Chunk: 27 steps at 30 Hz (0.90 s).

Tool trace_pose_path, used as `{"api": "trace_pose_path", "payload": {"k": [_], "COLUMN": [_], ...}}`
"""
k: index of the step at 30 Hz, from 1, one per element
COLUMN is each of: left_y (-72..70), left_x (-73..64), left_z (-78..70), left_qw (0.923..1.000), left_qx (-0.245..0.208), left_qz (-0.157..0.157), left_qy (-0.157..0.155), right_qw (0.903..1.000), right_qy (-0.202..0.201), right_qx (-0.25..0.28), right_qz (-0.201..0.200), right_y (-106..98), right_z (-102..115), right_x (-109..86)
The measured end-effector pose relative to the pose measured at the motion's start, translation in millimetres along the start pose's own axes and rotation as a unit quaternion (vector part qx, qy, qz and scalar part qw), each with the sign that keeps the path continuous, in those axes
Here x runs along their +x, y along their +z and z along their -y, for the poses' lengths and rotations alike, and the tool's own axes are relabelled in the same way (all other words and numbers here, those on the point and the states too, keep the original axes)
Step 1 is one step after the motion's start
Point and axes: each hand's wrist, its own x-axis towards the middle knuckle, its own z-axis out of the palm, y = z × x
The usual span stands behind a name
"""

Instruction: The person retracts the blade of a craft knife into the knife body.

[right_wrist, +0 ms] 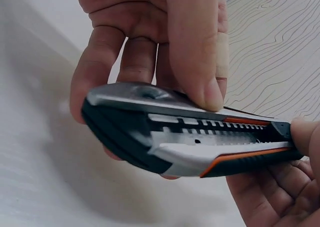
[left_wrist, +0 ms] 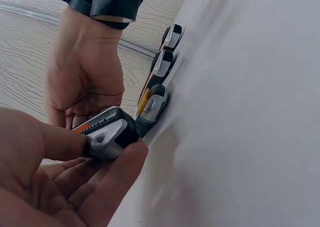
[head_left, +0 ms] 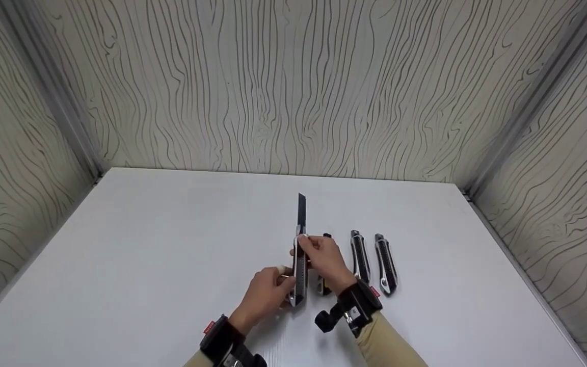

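A snap-off utility knife point(head_left: 299, 275), silver and black with orange trim, is held off the white table, its long dark blade point(head_left: 301, 211) extended away from the person. My left hand point(head_left: 265, 291) grips the handle's rear end between thumb and fingers; the left wrist view shows that silver-and-black end point(left_wrist: 112, 137) up close. Nearer the blade, my right hand point(head_left: 326, 260) holds the front of the handle, thumb on top by the slider. In the right wrist view the knife's slotted channel point(right_wrist: 210, 136) faces the camera. The blade lies outside both wrist views.
Right of the hands, three more utility knives lie on the white table point(head_left: 145, 244): one with yellow parts point(left_wrist: 145, 101), partly hidden by the right hand, then two silver-and-black ones, the middle knife point(head_left: 359, 252) and the rightmost knife point(head_left: 386, 265). Wood-grain panels point(head_left: 273, 86) enclose the table's back and sides.
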Motion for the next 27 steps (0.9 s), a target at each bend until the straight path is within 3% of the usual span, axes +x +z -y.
{"api": "trace_pose_path", "payload": {"k": [4,15,27], "left_y": [0.2,1.3,0.2], "left_x": [0.1,1.9,2.7], "left_z": [-0.3,0.2,-1.3], "left_qw": [1.0,1.0,0.9999], "left_qx": [-0.002,0.001,0.007], "left_qz": [0.0,-0.005,-0.009], "left_qy": [0.003,0.005,0.001], "right_qw": [1.0,0.9997,0.9992], "right_qy": [0.001,0.001,-0.002], "right_qx": [-0.002,0.018,0.032], "right_qz": [0.001,0.018,0.025], "right_y": [1,-4,-5], "right_z": [6,-21,-22], "right_x": [-5.0,12.4,13.2]}}
